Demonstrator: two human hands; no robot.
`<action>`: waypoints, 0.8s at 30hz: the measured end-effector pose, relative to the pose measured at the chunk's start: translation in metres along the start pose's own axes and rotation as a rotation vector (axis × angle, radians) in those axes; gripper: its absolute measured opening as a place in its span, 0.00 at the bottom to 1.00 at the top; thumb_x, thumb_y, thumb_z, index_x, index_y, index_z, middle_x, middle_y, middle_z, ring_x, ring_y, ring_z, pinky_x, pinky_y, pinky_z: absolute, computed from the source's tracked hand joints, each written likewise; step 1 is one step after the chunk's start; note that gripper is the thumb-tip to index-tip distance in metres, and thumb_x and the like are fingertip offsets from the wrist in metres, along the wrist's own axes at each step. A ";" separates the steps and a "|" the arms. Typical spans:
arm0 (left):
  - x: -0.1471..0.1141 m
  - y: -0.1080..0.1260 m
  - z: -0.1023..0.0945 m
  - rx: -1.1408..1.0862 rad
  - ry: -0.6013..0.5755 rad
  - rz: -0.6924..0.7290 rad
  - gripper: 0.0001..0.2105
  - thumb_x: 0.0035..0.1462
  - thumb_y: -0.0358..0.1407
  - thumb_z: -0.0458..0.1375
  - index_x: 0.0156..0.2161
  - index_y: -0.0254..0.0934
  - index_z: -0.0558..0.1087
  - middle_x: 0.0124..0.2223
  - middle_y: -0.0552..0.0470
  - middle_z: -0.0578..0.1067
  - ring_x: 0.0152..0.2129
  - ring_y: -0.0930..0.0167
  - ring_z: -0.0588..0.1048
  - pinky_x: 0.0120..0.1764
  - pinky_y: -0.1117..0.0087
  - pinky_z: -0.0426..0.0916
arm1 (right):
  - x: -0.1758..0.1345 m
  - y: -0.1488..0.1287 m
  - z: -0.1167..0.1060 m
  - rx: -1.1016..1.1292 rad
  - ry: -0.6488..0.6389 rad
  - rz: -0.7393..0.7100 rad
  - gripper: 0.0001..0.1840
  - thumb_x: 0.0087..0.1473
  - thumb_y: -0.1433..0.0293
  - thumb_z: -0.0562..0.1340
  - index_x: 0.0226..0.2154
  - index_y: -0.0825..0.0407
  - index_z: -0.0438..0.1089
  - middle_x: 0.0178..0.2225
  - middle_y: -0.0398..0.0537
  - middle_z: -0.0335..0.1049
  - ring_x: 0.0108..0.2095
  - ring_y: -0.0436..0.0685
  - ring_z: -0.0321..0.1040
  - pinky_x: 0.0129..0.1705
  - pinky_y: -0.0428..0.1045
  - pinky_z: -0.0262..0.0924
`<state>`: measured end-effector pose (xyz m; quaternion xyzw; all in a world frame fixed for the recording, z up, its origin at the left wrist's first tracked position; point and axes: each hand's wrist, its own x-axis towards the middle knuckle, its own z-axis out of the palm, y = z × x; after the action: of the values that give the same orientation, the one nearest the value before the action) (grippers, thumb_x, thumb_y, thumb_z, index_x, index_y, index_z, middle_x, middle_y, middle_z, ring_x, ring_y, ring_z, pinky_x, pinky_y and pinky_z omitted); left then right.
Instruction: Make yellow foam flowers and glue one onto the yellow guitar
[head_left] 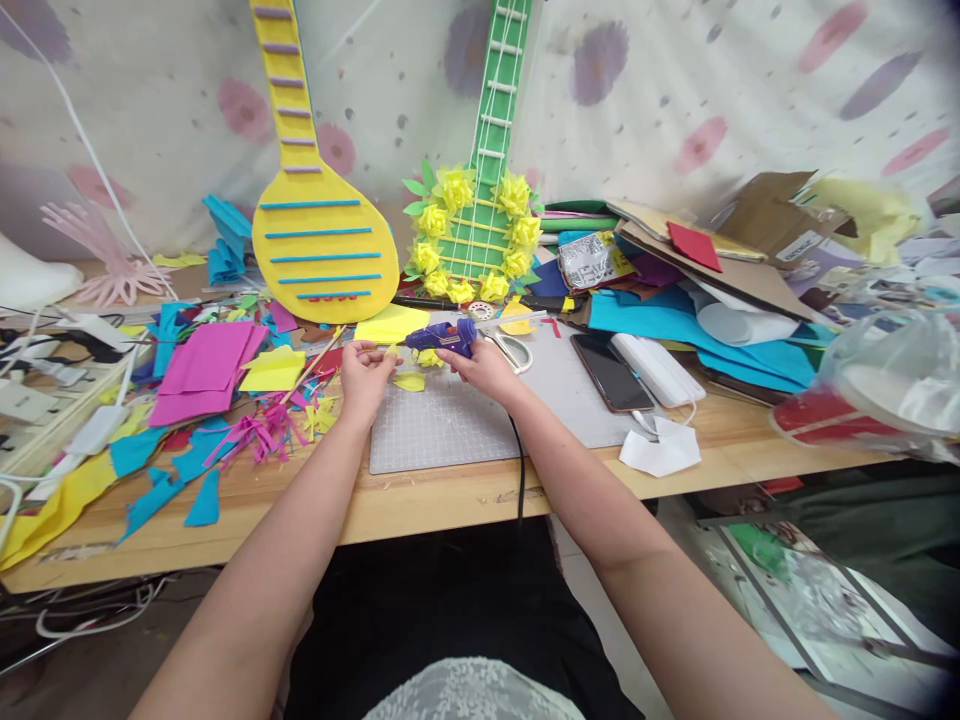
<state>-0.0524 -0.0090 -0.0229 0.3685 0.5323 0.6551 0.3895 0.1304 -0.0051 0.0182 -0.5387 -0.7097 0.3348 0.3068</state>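
Note:
My right hand is wrapped round a purple hot glue gun, whose nozzle points left. Its black cord runs down over the table's front edge. My left hand is closed at the fingertips on a small yellow paper piece, right by the nozzle. Two loose yellow petals, one of them a flat yellow petal, lie on the grey cutting mat below the gun. Just behind the gun is a yellow paper sheet. White-handled scissors lie beyond my right hand.
A yellow paper guitar and a green one ringed with yellow flowers lean on the back wall. Coloured scraps crowd the left. A phone, a white power bank and a plastic-wrapped tub stand right.

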 end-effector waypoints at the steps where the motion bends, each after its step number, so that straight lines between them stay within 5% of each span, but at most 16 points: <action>1: 0.000 0.000 0.000 0.002 0.000 0.001 0.19 0.40 0.28 0.62 0.35 0.39 0.57 0.23 0.61 0.71 0.23 0.72 0.77 0.26 0.76 0.68 | 0.000 0.000 0.000 0.006 0.001 0.001 0.21 0.49 0.51 0.59 0.24 0.52 0.66 0.18 0.41 0.64 0.20 0.49 0.61 0.28 0.47 0.58; 10: 0.000 -0.002 -0.002 -0.005 -0.009 0.013 0.20 0.39 0.29 0.63 0.35 0.39 0.57 0.23 0.62 0.70 0.23 0.72 0.77 0.25 0.76 0.68 | 0.001 0.001 0.002 0.063 0.012 0.000 0.22 0.46 0.48 0.60 0.25 0.50 0.66 0.17 0.41 0.64 0.19 0.49 0.61 0.25 0.46 0.59; 16: -0.003 0.003 -0.001 -0.035 -0.009 -0.013 0.20 0.38 0.30 0.64 0.35 0.39 0.58 0.23 0.61 0.71 0.23 0.71 0.77 0.25 0.75 0.68 | 0.002 0.007 -0.002 0.363 -0.047 0.048 0.25 0.46 0.45 0.57 0.24 0.51 0.65 0.19 0.42 0.66 0.18 0.46 0.59 0.20 0.43 0.55; 20: -0.005 0.010 0.000 -0.099 0.003 -0.070 0.21 0.37 0.30 0.66 0.34 0.38 0.59 0.24 0.60 0.71 0.24 0.70 0.77 0.25 0.75 0.68 | 0.002 0.011 -0.008 0.599 -0.004 0.011 0.28 0.44 0.43 0.58 0.26 0.52 0.63 0.28 0.46 0.72 0.17 0.43 0.58 0.19 0.42 0.54; 24: -0.005 0.014 -0.002 -0.198 -0.003 -0.163 0.20 0.36 0.29 0.67 0.33 0.37 0.61 0.25 0.58 0.72 0.26 0.71 0.78 0.27 0.76 0.69 | 0.003 0.017 -0.020 0.625 0.103 0.000 0.29 0.44 0.42 0.57 0.28 0.52 0.64 0.26 0.45 0.72 0.16 0.44 0.57 0.18 0.43 0.53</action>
<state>-0.0542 -0.0159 -0.0098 0.2847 0.4926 0.6702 0.4765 0.1546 0.0042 0.0167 -0.4346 -0.5561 0.5086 0.4931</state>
